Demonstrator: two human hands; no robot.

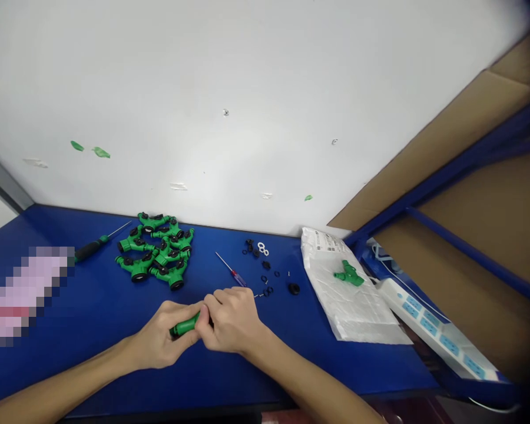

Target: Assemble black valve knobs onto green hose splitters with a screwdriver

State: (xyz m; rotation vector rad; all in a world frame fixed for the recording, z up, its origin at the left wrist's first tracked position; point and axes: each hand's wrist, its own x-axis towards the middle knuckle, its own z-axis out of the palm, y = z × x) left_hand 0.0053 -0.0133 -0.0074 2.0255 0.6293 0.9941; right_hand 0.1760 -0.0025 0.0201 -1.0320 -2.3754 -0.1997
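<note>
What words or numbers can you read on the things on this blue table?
White plastic bag: small dark print near its top edge, too small to read.
White power strip: marks on its blue panels, too blurred to read.
Green plastic part, held by the left hand and right hand: no readable text shows.

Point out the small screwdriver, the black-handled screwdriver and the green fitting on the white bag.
small screwdriver (235,274), head view, handle
black-handled screwdriver (90,248), head view, handle
green fitting (348,274), head view, body
</note>
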